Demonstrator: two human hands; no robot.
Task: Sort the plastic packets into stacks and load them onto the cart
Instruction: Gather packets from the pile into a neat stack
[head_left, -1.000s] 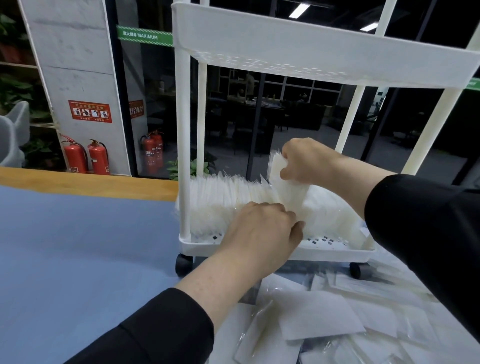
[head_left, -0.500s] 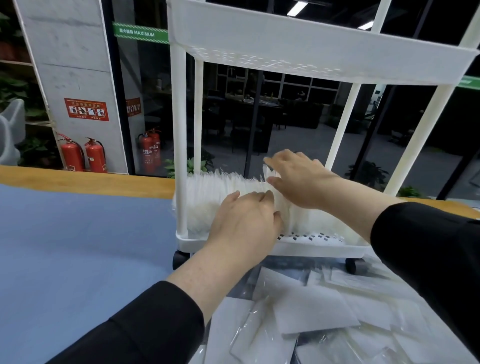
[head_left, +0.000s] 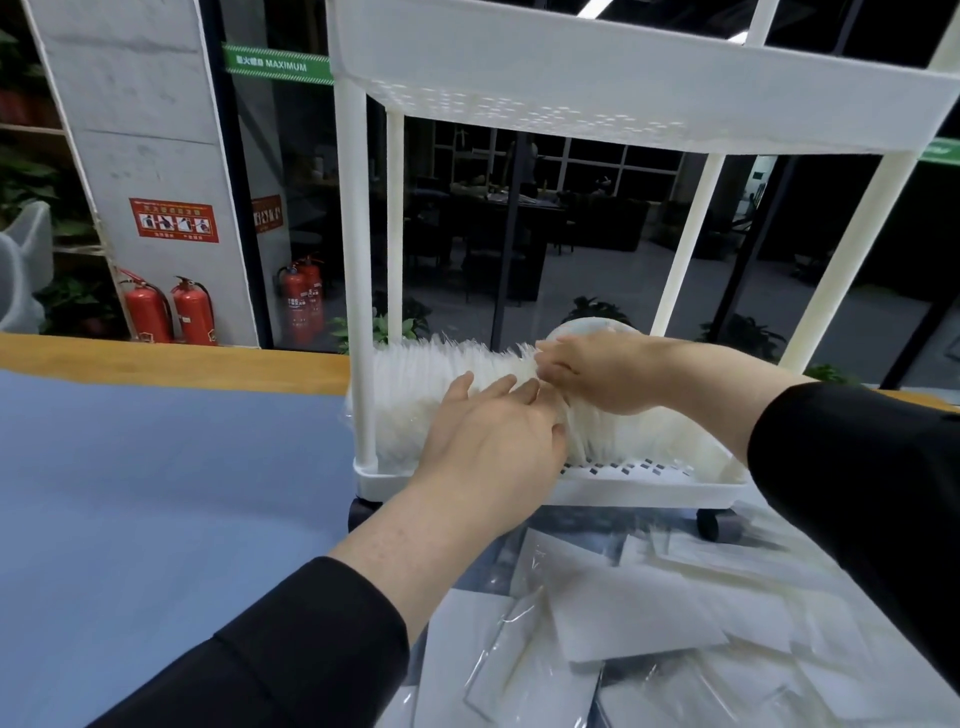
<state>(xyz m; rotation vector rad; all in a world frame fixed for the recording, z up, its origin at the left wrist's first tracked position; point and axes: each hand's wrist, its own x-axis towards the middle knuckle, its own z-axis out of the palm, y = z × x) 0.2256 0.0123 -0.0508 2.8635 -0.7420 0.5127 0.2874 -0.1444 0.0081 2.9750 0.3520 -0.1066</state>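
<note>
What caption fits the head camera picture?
Both hands, left and right, tidy upright plastic packets on the white cart.

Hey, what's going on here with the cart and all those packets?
A person is loading plastic packets onto a white cart that stands on the table. A row of packets stands on edge on its bottom shelf. The left hand lies flat against the row, fingers straight, while the right hand curls over the packet tops beside it. More loose packets lie on the table in front of the cart.

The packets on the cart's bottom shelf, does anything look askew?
Yes: the upright row of packets fans out unevenly and leans, and loose packets lie scattered flat on the table in front of the cart.
</note>
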